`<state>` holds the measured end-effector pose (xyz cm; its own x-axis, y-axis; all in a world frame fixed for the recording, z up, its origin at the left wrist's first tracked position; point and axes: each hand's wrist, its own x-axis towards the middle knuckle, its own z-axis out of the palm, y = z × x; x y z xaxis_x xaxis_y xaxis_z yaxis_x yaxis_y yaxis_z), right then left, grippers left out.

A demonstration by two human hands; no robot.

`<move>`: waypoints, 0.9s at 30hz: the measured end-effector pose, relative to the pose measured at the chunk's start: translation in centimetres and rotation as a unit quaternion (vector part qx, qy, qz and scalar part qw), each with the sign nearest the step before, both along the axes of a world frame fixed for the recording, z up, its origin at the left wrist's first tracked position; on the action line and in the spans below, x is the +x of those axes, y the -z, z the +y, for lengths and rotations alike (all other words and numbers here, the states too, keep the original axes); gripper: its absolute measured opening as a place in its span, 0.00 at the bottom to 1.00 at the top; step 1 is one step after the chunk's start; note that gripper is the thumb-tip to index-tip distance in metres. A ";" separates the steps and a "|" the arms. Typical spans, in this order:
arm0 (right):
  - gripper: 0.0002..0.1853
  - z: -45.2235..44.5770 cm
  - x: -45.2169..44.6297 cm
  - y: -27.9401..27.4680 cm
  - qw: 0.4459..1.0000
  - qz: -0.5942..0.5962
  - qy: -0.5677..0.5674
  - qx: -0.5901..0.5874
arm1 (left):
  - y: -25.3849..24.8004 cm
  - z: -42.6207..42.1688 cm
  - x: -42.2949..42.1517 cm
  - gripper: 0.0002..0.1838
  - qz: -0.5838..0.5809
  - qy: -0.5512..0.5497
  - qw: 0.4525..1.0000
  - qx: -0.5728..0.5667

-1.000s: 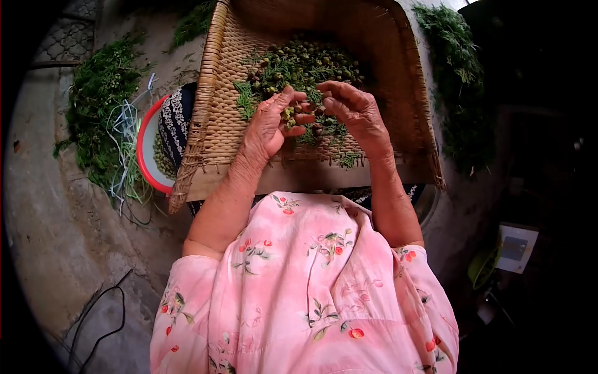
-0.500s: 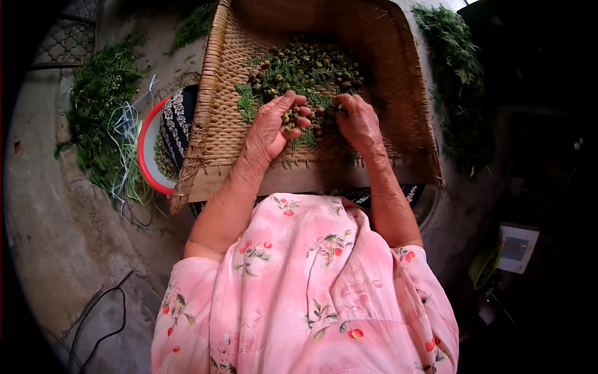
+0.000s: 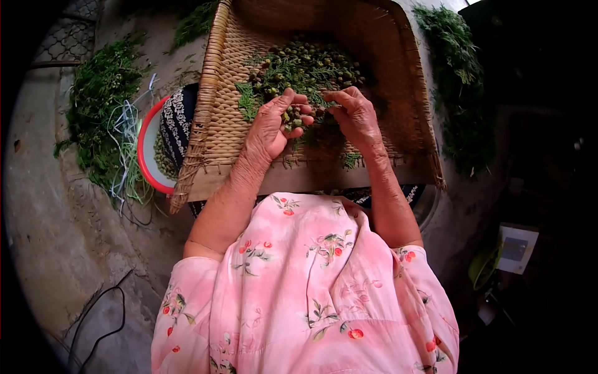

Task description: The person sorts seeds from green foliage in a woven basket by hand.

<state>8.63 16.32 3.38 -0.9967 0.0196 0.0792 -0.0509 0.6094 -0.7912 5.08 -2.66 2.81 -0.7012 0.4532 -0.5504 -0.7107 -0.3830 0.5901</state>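
Observation:
A woven wicker scoop basket [image 3: 218, 118] lies across my lap. In it is a pile of small round green-brown cones [image 3: 311, 59] mixed with feathery green sprigs [image 3: 248, 100]. My left hand [image 3: 274, 121] is cupped over the basket's front part, its fingers curled round several small cones [image 3: 291, 117]. Just to its right, my right hand [image 3: 357, 121] is bent inward, with thumb and forefinger close together near the pile. Whatever sits between those fingertips is too small to make out. A loose sprig [image 3: 351, 160] rests by the basket's front lip, beside my right wrist.
A red-rimmed basin [image 3: 144, 140] holding more cones stands left of the basket, partly covered by dark patterned cloth [image 3: 179, 118]. Heaps of green branches [image 3: 103, 93] lie on both sides. Pale plastic strings [image 3: 124, 134] and a black cable [image 3: 99, 336] are on the floor.
My right hand has shifted slightly up and left, its forefinger reaching toward my left hand. A green sprig now shows at the front lip. The left hand stays nearly still.

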 end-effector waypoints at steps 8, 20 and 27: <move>0.12 -0.6 -0.3 0.8 0.981 0.020 -0.025 0.190 | 0.4 0.1 0.1 0.20 0.002 -0.019 1.000 0.000; 0.10 -1.7 -1.1 -1.1 0.968 -0.028 -0.024 -0.247 | 0.1 0.4 -0.1 0.22 -0.030 -0.040 0.998 0.041; 0.11 -1.9 0.1 0.6 0.994 0.022 -0.046 0.093 | 1.0 -0.4 -0.4 0.15 -0.048 -0.121 0.980 0.148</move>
<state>8.70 14.40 2.76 -0.9891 -0.0899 0.1165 -0.1448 0.7356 -0.6617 4.70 -3.07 1.76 -0.7595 0.4294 -0.4886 -0.6246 -0.6913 0.3632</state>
